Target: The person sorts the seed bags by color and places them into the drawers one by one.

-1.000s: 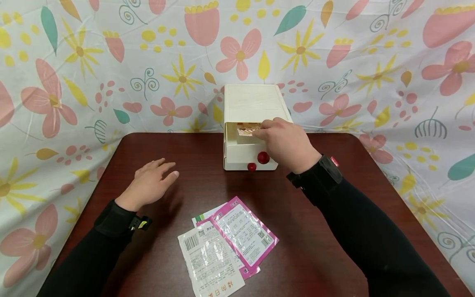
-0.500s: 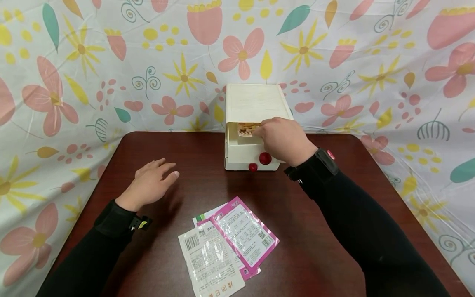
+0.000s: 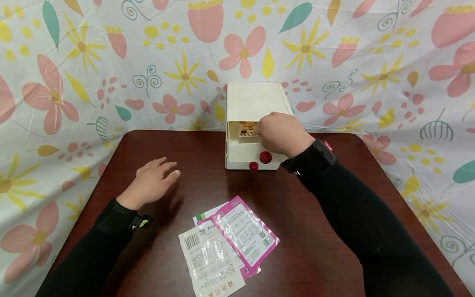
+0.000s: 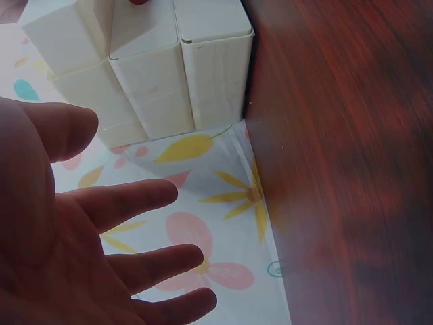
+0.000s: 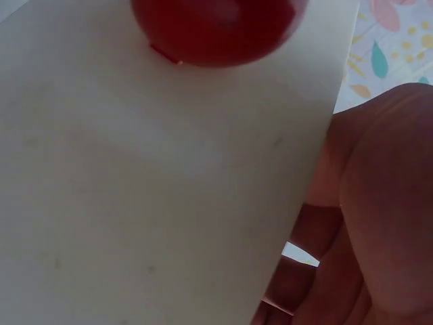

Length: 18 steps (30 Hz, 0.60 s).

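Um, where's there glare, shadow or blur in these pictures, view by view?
Head view: glare on the shiny packets, a dark shadow on the table beside the left hand; left wrist view: that hand shaded, the table's grain soft; right wrist view: dim overall, the drawer front grayish, the right hand shaded.

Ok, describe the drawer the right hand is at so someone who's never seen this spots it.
On the far side of the dark table, find the white drawer unit. The right hand is at its upper drawer, white with a red knob. It juts out past the drawer below, with a printed item showing inside.
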Each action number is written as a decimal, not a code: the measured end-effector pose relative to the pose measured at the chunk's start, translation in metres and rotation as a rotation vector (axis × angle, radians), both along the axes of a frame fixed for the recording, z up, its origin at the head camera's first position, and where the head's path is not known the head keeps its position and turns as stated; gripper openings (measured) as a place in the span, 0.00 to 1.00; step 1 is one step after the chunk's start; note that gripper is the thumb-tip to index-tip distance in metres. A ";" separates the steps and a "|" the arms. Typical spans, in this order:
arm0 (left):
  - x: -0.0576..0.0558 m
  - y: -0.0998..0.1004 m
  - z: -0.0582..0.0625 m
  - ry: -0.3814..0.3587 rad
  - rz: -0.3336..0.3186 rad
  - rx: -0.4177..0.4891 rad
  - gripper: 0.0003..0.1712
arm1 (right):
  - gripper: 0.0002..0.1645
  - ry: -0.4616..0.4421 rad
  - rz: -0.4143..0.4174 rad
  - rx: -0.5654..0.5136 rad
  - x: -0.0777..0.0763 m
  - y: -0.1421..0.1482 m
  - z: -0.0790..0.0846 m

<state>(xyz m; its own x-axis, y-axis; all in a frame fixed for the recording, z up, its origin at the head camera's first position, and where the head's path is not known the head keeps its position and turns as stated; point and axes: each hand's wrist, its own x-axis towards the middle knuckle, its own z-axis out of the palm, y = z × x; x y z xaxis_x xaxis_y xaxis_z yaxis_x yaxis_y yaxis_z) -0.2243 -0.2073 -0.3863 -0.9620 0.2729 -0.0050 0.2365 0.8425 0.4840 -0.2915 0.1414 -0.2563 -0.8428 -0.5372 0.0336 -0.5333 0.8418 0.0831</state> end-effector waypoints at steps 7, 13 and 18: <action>-0.001 0.000 -0.001 0.021 0.001 0.005 0.33 | 0.22 -0.022 0.004 0.032 -0.002 -0.003 0.002; -0.001 -0.001 0.000 0.026 -0.001 0.007 0.33 | 0.20 -0.024 0.047 0.040 -0.002 -0.004 0.001; 0.000 -0.002 0.000 0.022 -0.003 0.010 0.33 | 0.17 -0.018 0.089 0.053 -0.001 -0.003 -0.001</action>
<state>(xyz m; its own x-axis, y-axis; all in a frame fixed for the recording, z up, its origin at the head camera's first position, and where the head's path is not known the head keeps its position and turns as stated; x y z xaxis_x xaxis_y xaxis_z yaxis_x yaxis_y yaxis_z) -0.2243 -0.2089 -0.3861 -0.9610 0.2758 0.0187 0.2496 0.8368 0.4873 -0.2921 0.1389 -0.2574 -0.7919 -0.6106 -0.0117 -0.6076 0.7857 0.1160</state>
